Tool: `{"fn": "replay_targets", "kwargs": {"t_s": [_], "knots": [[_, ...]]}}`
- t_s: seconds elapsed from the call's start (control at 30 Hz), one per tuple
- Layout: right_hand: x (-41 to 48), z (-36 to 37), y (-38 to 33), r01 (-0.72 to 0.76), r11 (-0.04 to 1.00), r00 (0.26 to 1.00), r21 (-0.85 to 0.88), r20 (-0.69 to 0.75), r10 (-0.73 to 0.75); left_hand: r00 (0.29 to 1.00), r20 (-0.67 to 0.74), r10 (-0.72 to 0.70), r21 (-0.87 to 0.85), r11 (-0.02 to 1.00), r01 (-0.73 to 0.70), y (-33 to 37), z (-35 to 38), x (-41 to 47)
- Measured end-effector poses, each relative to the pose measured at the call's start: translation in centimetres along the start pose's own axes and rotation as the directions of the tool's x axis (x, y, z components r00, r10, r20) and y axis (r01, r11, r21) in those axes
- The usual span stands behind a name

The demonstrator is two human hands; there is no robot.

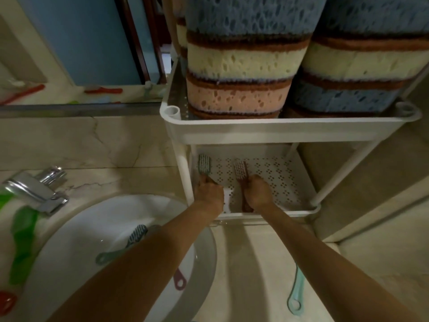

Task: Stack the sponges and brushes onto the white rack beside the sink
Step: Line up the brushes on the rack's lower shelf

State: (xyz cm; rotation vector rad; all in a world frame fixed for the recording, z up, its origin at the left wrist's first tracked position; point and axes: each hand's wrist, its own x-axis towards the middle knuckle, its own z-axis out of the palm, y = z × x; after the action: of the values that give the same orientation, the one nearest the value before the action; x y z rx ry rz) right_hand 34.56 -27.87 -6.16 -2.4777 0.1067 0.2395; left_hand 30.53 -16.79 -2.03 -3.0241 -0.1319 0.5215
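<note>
The white rack (287,130) stands right of the sink (76,231). Its top shelf holds two stacks of blue, cream and pink sponges (241,61). Both my hands reach into the perforated lower shelf (276,173). My left hand (207,190) grips the handle of a grey-green brush (204,164) at the shelf's left side. My right hand (257,190) grips a dark red brush (241,171) near the middle. Another grey brush (130,240) lies in the sink, and a red handle (180,281) shows under my left forearm. A teal handle (296,291) lies on the counter under my right forearm.
A chrome faucet (39,189) stands behind the sink at the left. Green items (22,240) and a red item (7,300) lie on the sink's left rim. A mirror (81,38) hangs above the marble counter (243,263). The rack's posts (183,173) frame the lower shelf.
</note>
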Motion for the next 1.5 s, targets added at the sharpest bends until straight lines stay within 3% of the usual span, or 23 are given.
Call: {"fn": "replay_targets", "kwargs": {"t_s": [0.17, 0.33, 0.47, 0.6, 1.07, 1.5], "knots": [[0.2, 1.1, -0.9, 0.083, 0.997, 0.996, -0.01, -0.028, -0.083, 1.0, 0.011, -0.012, -0.062, 0.998, 0.012, -0.2, 0.2, 0.2], [0.8, 1.9, -2.1, 0.172, 0.982, 0.985, -0.074, -0.006, -0.173, 0.996, 0.052, -0.069, -0.28, 0.957, 0.081, -0.4, 0.3, 0.6], [1.5, 2.7, -3.4, 0.2, 0.972, 0.979, -0.126, 0.072, -0.193, 0.995, 0.061, -0.08, -0.399, 0.912, 0.097, -0.5, 0.3, 0.7], [1.7, 3.0, -4.3, 0.188, 0.979, 0.979, -0.074, 0.089, -0.181, 0.994, 0.046, -0.099, -0.483, 0.869, 0.109, -0.6, 0.5, 1.0], [3.7, 3.1, -5.9, 0.034, 0.993, 0.996, 0.113, 0.083, -0.044, 0.989, 0.081, -0.123, -0.629, 0.764, 0.146, -1.0, 0.0, 1.3], [2.5, 1.7, -5.7, 0.084, 0.996, 0.982, 0.035, 0.165, -0.089, 0.982, 0.091, -0.166, -0.655, 0.733, 0.185, -0.8, 0.1, 0.7]]}}
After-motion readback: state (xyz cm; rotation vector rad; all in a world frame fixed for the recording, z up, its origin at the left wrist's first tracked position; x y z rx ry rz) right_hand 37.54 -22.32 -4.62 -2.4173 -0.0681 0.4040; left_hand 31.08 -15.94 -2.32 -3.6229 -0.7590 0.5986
